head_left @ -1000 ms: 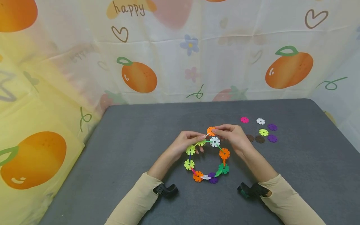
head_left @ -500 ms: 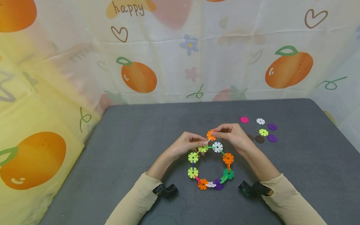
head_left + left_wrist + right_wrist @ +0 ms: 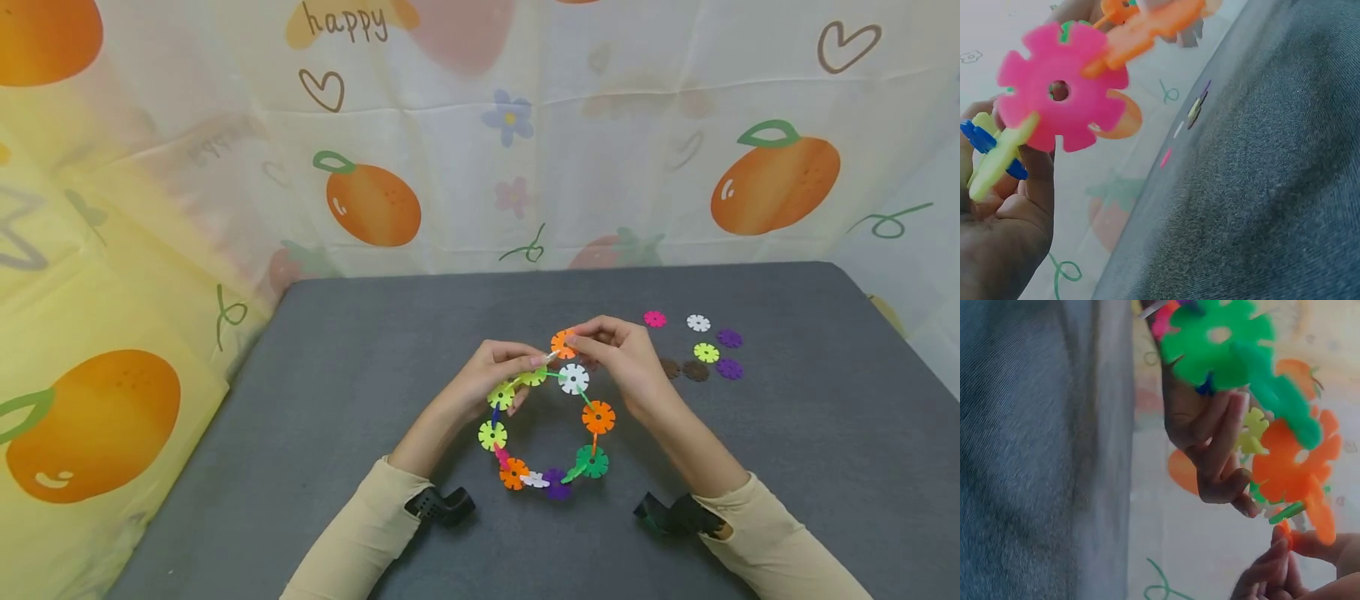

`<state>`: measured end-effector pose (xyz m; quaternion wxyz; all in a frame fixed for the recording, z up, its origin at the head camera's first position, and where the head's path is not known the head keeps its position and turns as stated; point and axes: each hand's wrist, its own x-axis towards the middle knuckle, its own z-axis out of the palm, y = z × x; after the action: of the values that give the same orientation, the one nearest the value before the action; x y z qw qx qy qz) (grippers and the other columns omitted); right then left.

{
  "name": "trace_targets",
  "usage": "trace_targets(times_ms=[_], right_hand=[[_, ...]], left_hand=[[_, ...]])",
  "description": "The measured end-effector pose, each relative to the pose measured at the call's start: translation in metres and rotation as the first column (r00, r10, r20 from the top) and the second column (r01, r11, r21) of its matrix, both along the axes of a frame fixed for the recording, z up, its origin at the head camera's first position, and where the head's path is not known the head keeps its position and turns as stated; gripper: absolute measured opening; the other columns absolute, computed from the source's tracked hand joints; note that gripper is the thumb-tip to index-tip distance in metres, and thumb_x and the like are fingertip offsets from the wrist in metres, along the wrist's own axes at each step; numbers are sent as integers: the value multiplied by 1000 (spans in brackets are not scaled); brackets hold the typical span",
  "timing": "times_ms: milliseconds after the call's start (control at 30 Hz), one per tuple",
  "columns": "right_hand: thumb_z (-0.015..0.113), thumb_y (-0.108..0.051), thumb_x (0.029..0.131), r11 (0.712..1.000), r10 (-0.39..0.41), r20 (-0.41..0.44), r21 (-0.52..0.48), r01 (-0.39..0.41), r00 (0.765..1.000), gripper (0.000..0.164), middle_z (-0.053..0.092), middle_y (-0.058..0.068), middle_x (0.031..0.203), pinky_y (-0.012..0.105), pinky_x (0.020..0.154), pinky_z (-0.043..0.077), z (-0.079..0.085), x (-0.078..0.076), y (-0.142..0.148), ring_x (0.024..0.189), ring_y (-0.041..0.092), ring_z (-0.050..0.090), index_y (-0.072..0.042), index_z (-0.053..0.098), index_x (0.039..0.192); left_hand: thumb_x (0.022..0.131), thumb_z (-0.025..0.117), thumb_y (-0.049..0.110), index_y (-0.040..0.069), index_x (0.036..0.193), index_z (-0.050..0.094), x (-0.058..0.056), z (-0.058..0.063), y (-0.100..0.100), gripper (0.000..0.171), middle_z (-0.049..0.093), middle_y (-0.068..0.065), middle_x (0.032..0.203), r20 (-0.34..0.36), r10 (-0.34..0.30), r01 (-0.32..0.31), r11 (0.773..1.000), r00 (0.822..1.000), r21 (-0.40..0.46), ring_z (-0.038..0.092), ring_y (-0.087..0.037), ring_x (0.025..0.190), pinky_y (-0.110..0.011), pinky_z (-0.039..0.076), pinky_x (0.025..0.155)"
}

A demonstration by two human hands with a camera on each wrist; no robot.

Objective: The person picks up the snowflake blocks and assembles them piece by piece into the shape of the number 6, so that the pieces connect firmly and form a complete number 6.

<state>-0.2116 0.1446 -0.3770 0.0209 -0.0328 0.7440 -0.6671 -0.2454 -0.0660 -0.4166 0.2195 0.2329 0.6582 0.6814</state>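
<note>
A ring of interlocking notched discs (image 3: 598, 417) hangs beneath both hands in the head view. My left hand (image 3: 487, 375) pinches a thin white disc (image 3: 552, 356), seen edge-on, beside a yellow-green disc (image 3: 533, 377) of the ring. The right hand (image 3: 618, 354) grips an orange disc (image 3: 561, 343) between thumb and fingers, and that disc meets the white one. Below them a flat white disc (image 3: 573, 379) belongs to the ring. A pink disc (image 3: 1060, 87) looms large in the left wrist view, a green disc (image 3: 1210, 356) in the right wrist view.
On the grey table (image 3: 337, 400) several loose discs lie to the right of the right hand, among them a pink disc (image 3: 655, 319), a white disc (image 3: 698, 322) and a brown disc (image 3: 696, 371). A printed curtain (image 3: 450, 167) stands behind the table.
Both hands dipped slightly, then rose again with the ring. Its lower part has swung to the left. Each hand keeps its grip, and the loose discs stay where they were.
</note>
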Motion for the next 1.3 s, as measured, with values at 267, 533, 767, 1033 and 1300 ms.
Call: trace_targets(times_ms=[267, 533, 767, 1033, 1300], right_hand=[[68, -13, 91, 988, -136, -147, 53, 145, 980, 20, 66, -15, 79, 19, 64, 54, 7, -1, 9, 68, 4, 61, 5, 66, 99], [68, -15, 91, 982, -8, 66, -187, 20, 998, 6, 68, -9, 75, 21, 66, 52, 12, -2, 14, 64, 10, 56, -12, 68, 86], [68, -14, 92, 992, 24, 95, -127, -11, 995, 5, 69, -11, 76, 21, 67, 54, 8, 0, 7, 64, 8, 57, -11, 69, 88], [68, -12, 91, 999, 32, 39, -38, -30, 999, 11, 69, -12, 75, 27, 69, 56, 4, 1, 4, 65, 10, 59, -2, 67, 95], [67, -12, 92, 998, 69, 5, 7, -69, 998, 22, 67, -11, 76, 28, 69, 55, 2, 0, 4, 69, 14, 59, 7, 66, 104]], left_hand=[[96, 61, 15, -14, 116, 63, 0, 3, -6, 35, 74, 0, 93, 10, -14, 14, 1000, 1000, -11, 50, -15, 40, -28, 48, 40], [99, 49, 18, -12, 114, 62, -2, -2, -11, 36, 72, -2, 80, 146, -68, 54, 994, 987, 98, 48, -7, 41, -19, 45, 39], [99, 48, 18, -21, 118, 55, -1, -2, -6, 43, 72, -3, 80, 115, -104, 95, 992, 988, 82, 48, -8, 40, -20, 44, 39], [99, 53, 16, -21, 116, 57, 0, -1, -2, 41, 73, -9, 85, 138, -87, 83, 996, 987, 35, 47, -10, 38, -23, 43, 38], [97, 58, 18, -14, 113, 64, 0, 0, -2, 37, 64, -7, 68, 108, -36, 43, 997, 993, -64, 47, -14, 37, -28, 42, 40]])
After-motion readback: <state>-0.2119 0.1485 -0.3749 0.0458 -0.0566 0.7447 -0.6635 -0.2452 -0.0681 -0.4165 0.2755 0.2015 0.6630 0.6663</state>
